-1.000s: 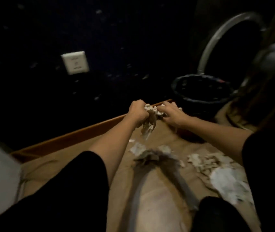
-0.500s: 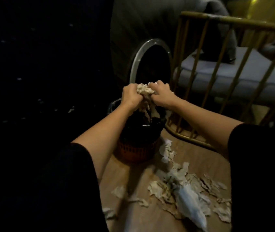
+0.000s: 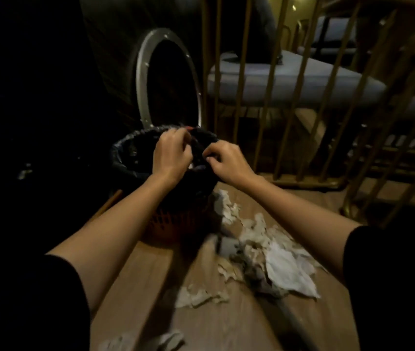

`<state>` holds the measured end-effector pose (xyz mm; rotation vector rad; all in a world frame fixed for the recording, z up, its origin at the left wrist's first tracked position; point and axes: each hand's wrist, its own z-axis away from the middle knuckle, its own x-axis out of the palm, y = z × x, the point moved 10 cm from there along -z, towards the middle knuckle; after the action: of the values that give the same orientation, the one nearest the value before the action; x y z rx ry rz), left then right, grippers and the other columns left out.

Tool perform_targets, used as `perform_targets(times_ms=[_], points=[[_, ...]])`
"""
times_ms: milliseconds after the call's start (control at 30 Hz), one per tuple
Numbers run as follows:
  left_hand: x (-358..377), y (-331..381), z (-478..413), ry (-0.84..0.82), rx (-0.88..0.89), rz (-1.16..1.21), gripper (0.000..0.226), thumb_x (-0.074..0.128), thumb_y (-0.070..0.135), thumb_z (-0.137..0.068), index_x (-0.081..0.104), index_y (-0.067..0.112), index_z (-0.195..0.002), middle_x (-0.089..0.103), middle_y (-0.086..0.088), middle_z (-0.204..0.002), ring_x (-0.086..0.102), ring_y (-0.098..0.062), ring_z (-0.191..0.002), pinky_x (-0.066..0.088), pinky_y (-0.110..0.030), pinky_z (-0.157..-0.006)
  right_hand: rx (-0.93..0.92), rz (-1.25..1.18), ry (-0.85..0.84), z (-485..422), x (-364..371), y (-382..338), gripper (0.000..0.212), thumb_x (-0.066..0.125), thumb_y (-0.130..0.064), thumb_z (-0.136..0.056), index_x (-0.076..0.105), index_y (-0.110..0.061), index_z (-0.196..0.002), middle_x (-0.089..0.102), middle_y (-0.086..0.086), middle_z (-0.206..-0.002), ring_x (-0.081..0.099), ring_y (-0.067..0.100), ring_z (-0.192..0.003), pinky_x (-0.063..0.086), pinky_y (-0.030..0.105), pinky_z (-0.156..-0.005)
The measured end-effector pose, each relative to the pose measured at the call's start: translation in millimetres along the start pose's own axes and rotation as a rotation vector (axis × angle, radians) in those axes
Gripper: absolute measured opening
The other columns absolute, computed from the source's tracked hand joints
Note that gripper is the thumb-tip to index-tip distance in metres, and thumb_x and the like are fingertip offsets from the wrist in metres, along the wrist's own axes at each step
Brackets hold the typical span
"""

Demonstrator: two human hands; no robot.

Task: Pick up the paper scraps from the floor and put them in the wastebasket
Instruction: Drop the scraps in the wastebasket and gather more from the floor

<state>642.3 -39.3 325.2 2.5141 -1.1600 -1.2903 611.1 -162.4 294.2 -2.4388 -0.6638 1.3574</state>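
Note:
The wastebasket (image 3: pixel 128 158) is orange mesh with a black liner and stands on the wooden floor ahead of me. Both hands hover over its mouth. My left hand (image 3: pixel 172 155) has its fingers curled loosely downward, and my right hand (image 3: pixel 226 162) is beside it, also loosely curled. I see no paper in either hand. A pale bit of paper (image 3: pixel 191 167) shows inside the basket between them. A pile of torn paper scraps (image 3: pixel 285 264) lies on the floor to the right of the basket, with smaller scraps nearer me (image 3: pixel 199 296) and at the bottom edge (image 3: pixel 145 340).
A grey long-handled tool (image 3: pixel 229 247) lies through the scrap pile. Behind the basket leans a dark round object with a metal ring (image 3: pixel 142 79). A gold metal frame (image 3: pixel 264 97) with a grey cushion (image 3: pixel 302 82) fills the right. The left side is dark.
Both hands carried a wad of paper from the floor to the basket. The wad is gone from them now, and they have dropped to the basket's mouth.

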Motion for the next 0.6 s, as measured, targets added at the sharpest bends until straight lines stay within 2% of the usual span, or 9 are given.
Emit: perform_targets(times_ms=[100,200,267,333,400,500,600], points=[[23,49,35,-0.091,0.249,0.031,0.018,0.056,0.01,-0.08,0.06,0.008,-0.097,0.062,-0.014,-0.097,0.056,-0.03,-0.095,0.049,-0.041,-0.077,0.087,0.007,0.038,43,-10,18,0.014,0.058,-0.006,-0.081,0.069,-0.009,-0.09,0.066,0.012,-0.091,0.06,0.022,-0.086,0.039,0.022,-0.072],[82,79,73,-0.413,0.357,-0.043,0.021,0.056,0.011,-0.078,0.059,0.01,-0.1,0.06,-0.015,-0.104,0.056,-0.032,-0.1,0.049,-0.041,-0.078,0.225,-0.006,-0.039,89,-5,56,0.013,0.058,-0.004,-0.08,0.068,-0.004,-0.089,0.067,0.02,-0.092,0.063,0.033,-0.089,0.04,0.028,-0.069],[131,81,105,-0.67,0.339,-0.163,0.03,0.058,0.013,-0.078,0.057,0.013,-0.108,0.06,-0.013,-0.115,0.056,-0.03,-0.106,0.05,-0.038,-0.082,0.336,0.008,-0.186,131,14,93,0.023,0.059,-0.007,-0.082,0.066,-0.004,-0.104,0.067,0.021,-0.105,0.062,0.032,-0.1,0.043,0.028,-0.072],[180,76,145,-0.913,0.325,-0.271,0.048,0.06,0.017,-0.081,0.048,0.014,-0.127,0.051,-0.014,-0.132,0.051,-0.03,-0.118,0.047,-0.036,-0.093,0.492,0.049,-0.355,183,36,140,0.037,0.064,-0.021,-0.083,0.058,-0.014,-0.118,0.059,0.018,-0.122,0.055,0.03,-0.111,0.048,0.028,-0.077],[218,67,181,-1.071,0.311,-0.32,0.07,0.066,0.024,-0.081,0.03,0.013,-0.141,0.034,-0.016,-0.146,0.038,-0.034,-0.13,0.04,-0.037,-0.105,0.623,0.111,-0.468,231,47,186,0.054,0.07,-0.034,-0.079,0.049,-0.021,-0.127,0.045,0.016,-0.136,0.042,0.035,-0.125,0.043,0.038,-0.096],[262,53,214,-1.148,0.318,-0.332,0.111,0.08,0.032,-0.067,0.006,0.014,-0.148,0.014,-0.021,-0.154,0.019,-0.037,-0.142,0.032,-0.043,-0.113,0.805,0.123,-0.537,277,46,238,0.085,0.077,-0.036,-0.072,0.028,-0.021,-0.141,0.018,0.018,-0.151,0.022,0.041,-0.136,0.031,0.046,-0.108],[290,41,224,-1.139,0.283,-0.374,0.126,0.082,0.036,-0.062,-0.011,0.025,-0.147,-0.006,-0.023,-0.156,0.002,-0.038,-0.146,0.025,-0.047,-0.116,0.905,0.137,-0.576,294,53,265,0.115,0.084,-0.04,-0.061,0.007,-0.033,-0.146,-0.009,0.013,-0.158,0.0,0.043,-0.142,0.019,0.051,-0.113]])
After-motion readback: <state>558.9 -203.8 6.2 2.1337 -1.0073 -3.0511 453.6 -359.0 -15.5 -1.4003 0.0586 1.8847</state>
